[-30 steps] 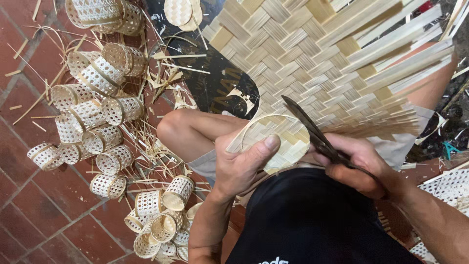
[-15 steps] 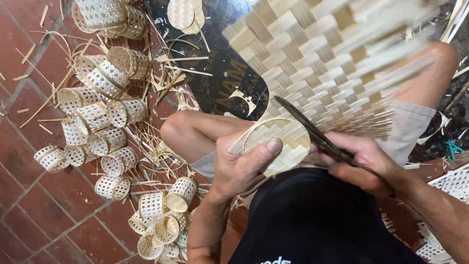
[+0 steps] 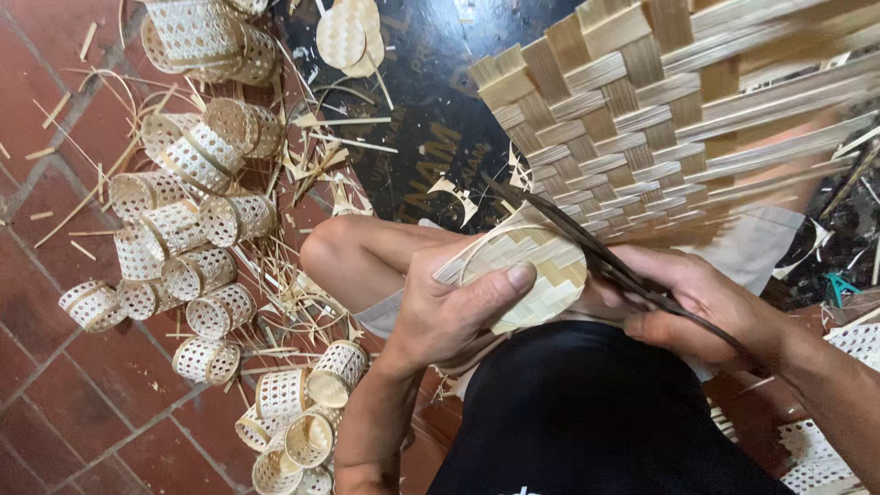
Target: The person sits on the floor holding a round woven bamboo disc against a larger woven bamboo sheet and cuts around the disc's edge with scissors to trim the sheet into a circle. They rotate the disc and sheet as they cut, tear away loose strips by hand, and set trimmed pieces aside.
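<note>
Woven bamboo mat (image 3: 697, 119), broad and pale, hangs over the person's lap, and its near edge now sits higher and further right in view than it did a second ago; the sheet has swung up and filled the top right corner, so more of the dark printed floor mat (image 3: 431, 165) shows beside it. At its lower fringe a round woven disc (image 3: 536, 275) with a thin hoop on it rests on the thigh. The left hand (image 3: 454, 307) is closed on that disc, thumb pressed flat across its face, much as before. The right hand (image 3: 701, 302) is gripping dark scissors (image 3: 596, 252), whose blades have slid along the disc's upper rim to where it meets the mat. To me that reads as trimming moving round the circle, with part of the edge left to cut.

On the brick floor (image 3: 55, 403) to the left, small woven baskets (image 3: 183, 229) lie heaped from the top edge to the bottom edge, among loose bamboo slivers (image 3: 321, 165). More white basketwork (image 3: 852, 344) peeks in at the right edge.
</note>
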{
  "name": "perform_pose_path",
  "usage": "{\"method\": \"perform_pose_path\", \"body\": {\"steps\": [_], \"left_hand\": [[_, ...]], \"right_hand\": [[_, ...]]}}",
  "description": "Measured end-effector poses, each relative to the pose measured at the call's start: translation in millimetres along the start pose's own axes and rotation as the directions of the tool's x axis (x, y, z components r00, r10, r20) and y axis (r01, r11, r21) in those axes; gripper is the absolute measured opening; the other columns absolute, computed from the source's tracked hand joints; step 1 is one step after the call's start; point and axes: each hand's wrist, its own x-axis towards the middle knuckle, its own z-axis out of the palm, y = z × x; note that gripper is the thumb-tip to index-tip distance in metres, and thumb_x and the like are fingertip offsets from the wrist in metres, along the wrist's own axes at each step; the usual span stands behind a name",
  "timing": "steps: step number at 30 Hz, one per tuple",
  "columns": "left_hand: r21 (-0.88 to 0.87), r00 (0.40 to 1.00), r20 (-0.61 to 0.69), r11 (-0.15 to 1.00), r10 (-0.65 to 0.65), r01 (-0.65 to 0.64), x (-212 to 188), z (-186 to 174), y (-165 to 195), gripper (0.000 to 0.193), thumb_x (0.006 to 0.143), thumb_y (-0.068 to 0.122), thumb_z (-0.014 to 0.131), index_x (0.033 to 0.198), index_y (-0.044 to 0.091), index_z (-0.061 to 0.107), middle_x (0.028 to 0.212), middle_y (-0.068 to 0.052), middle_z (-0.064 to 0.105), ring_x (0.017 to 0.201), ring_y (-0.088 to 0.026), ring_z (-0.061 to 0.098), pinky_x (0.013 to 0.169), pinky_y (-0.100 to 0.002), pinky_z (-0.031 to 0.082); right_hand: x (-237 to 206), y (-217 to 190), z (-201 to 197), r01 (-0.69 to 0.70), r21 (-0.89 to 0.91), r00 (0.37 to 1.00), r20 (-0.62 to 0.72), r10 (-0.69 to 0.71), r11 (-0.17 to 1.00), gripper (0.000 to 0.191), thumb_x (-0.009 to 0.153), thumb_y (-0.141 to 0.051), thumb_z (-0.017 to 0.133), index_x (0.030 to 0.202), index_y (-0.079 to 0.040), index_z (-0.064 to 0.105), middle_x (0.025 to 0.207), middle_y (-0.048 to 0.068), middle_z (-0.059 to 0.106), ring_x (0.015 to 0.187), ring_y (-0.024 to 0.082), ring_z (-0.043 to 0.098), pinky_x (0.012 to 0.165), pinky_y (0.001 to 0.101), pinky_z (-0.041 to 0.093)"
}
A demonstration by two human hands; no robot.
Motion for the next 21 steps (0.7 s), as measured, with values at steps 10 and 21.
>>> {"method": "perform_pose_path", "body": {"steps": [10, 21], "left_hand": [[0.045, 0.997, 0.066, 0.998, -0.046, 0.043, 2.7, -2.3, 8.7, 0.025, 0.107, 0.012, 0.066, 0.120, -0.009, 0.070, 0.104, -0.007, 0.074, 0.091, -0.011, 0.067, 0.080, -0.027, 0.057], [0.145, 0.979, 0.145, 0.982, -0.145, 0.124, 8.1, -4.1, 28.9, 0.032, 0.100, 0.017, 0.071, 0.123, -0.006, 0.072, 0.100, -0.007, 0.075, 0.087, -0.009, 0.067, 0.076, -0.026, 0.057]], "right_hand": [[-7.6, 10.1, -18.0, 0.138, -0.089, 0.989, 0.064, -0.133, 0.986, 0.059, 0.084, -0.004, 0.066, 0.142, 0.001, 0.057, 0.117, 0.009, 0.068, 0.103, 0.015, 0.066, 0.087, 0.0303, 0.052], [-16.0, 20.9, -43.3, 0.053, -0.241, 0.988, 0.154, -0.016, 0.969, 0.065, 0.083, -0.008, 0.057, 0.148, -0.002, 0.060, 0.102, 0.007, 0.067, 0.081, 0.016, 0.066, 0.073, 0.0336, 0.054]]}}
